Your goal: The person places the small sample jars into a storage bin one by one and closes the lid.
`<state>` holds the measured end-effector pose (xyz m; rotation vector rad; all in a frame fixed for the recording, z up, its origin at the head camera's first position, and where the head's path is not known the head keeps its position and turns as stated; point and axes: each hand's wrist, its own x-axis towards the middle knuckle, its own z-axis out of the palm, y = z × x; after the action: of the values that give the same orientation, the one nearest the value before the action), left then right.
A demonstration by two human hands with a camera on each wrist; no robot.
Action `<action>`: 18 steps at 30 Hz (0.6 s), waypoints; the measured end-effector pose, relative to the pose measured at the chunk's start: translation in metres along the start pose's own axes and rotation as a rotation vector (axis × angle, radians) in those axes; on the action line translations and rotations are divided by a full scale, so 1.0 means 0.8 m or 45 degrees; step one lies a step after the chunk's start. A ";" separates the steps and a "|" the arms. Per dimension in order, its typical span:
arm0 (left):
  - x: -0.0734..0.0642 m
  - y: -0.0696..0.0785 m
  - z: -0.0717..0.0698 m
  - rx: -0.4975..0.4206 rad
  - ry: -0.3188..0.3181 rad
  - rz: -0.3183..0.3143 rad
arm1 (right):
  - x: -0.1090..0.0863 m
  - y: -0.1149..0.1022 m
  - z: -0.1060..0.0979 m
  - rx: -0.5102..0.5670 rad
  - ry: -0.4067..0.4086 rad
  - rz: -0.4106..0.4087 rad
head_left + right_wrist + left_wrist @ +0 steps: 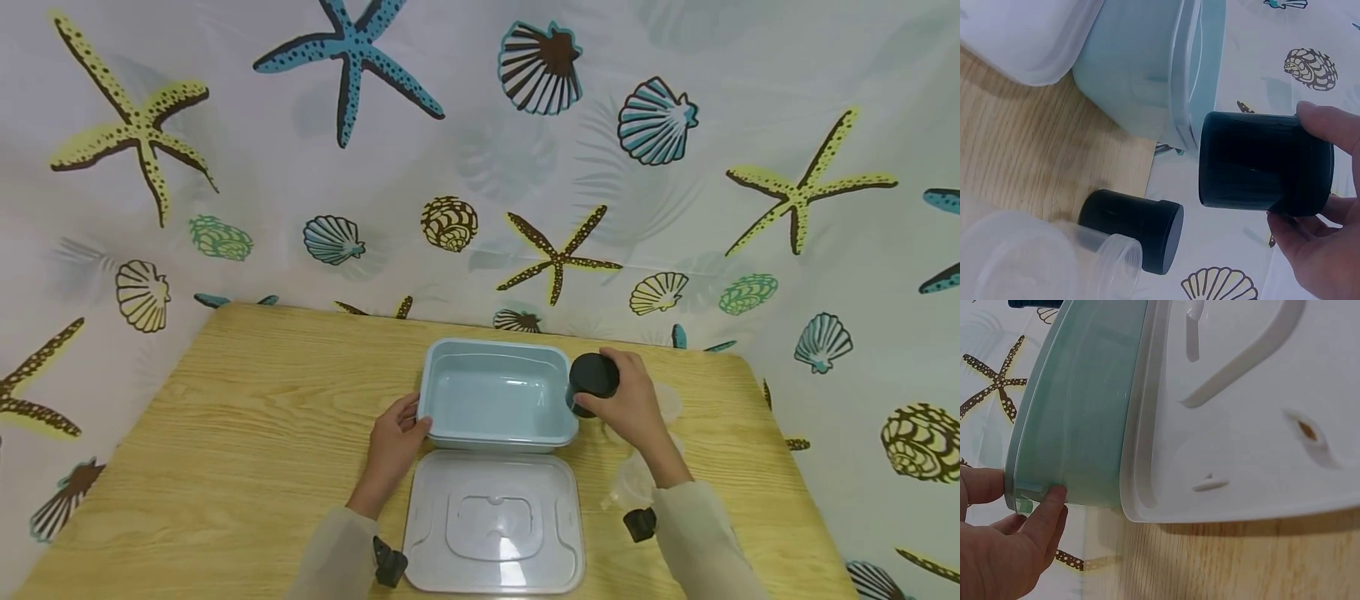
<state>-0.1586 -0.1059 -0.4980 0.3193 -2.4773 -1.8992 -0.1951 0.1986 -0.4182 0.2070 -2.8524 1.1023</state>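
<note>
Black, smooth and cylindrical, a jar point(592, 377) is clamped in the right hand point(632, 400) beside a round-cornered blue plastic tub point(491, 400) near the far edge of the wood-grain counter point(285, 392); the left hand point(393, 433) pinches the tub's left rim.

We are finding no readable text, label, brand, number or sign in any of the three views.
</note>
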 end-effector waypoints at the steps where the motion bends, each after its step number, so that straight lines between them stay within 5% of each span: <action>1: -0.001 0.001 -0.001 0.000 0.005 0.006 | 0.001 -0.002 0.001 0.008 0.001 -0.001; 5: -0.003 0.002 -0.002 0.017 0.034 0.059 | 0.003 -0.008 0.005 0.032 0.019 -0.015; 18: 0.000 0.001 -0.002 0.000 -0.004 -0.007 | 0.016 -0.024 0.027 0.059 0.004 -0.041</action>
<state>-0.1588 -0.1071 -0.4970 0.3236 -2.4812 -1.9036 -0.2055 0.1682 -0.4198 0.2524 -2.8122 1.1624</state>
